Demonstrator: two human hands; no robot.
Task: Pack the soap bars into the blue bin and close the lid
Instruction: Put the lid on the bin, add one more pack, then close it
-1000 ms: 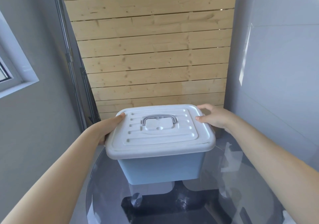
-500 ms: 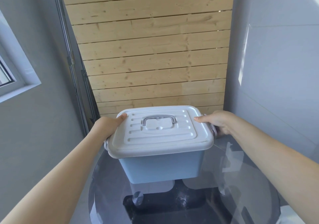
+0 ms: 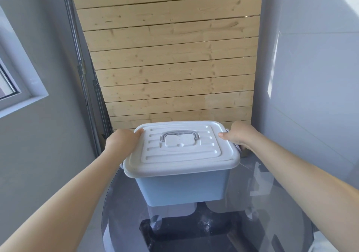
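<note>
Lid [image 3: 181,150] sits on blue bin [image 3: 182,188]; left hand [image 3: 121,144] and right hand [image 3: 240,136] each grasp a lid end, thumbs on top, probably snapping side latches.

Blue bin [image 3: 182,189], ridged pale grey lid [image 3: 180,150], knotty blond wood slats [image 3: 171,57]

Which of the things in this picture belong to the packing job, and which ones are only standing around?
Belong to the job:
blue bin
white lid, sitting on the bin
left hand, at the lid's left edge
right hand, at the lid's right edge

Only around:
glass table under the bin
wooden slat wall
window frame

No soap bars are visible.
</note>
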